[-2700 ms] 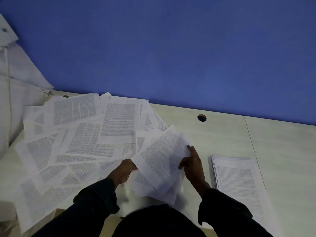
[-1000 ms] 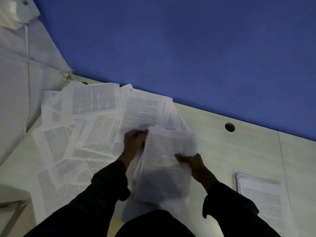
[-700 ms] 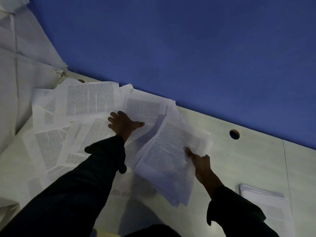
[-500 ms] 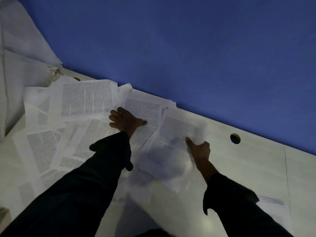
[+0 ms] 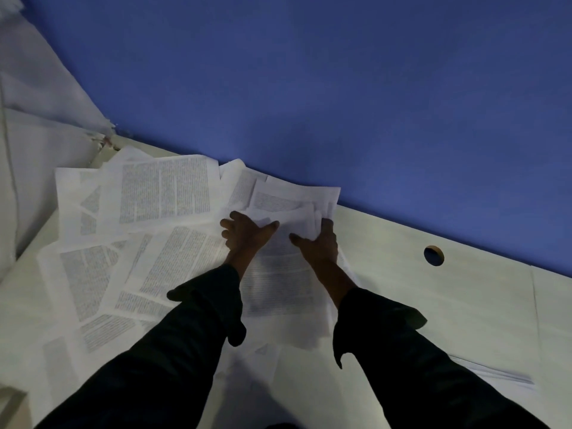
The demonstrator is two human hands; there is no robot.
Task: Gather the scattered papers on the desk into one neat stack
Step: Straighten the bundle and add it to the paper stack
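Many printed sheets (image 5: 161, 196) are seen scattered and overlapping across the left half of the desk (image 5: 464, 305), several lying askew over one another up to the blue wall (image 5: 371, 88), and none of these is yet gathered. Toward the middle, the left hand (image 5: 244, 236) is laid flat on the papers with its fingers spread and thumb out, pressing down rather than pinching anything. Between the two hands a collected bundle (image 5: 278, 283) is held down on the desk, its lower edges fanned and uneven. Just to the right, the right hand (image 5: 318, 243) is placed on the far end of that bundle, fingers curled over the crumpled top sheets and thumb extended across the page, so the bundle appears to be gripped at its upper right corner. Farther right a round cable hole (image 5: 434, 255) is visible in the bare desk surface, and at the lower right the edge of a finished stack (image 5: 495, 373) is partly seen beyond the right sleeve. The task is judged roughly midway: one stack is formed, one bundle is in hand, and the left-side scatter remains to be collected and squared. Dense columns of text are printed on every sheet, but no word, brand or label can be read.
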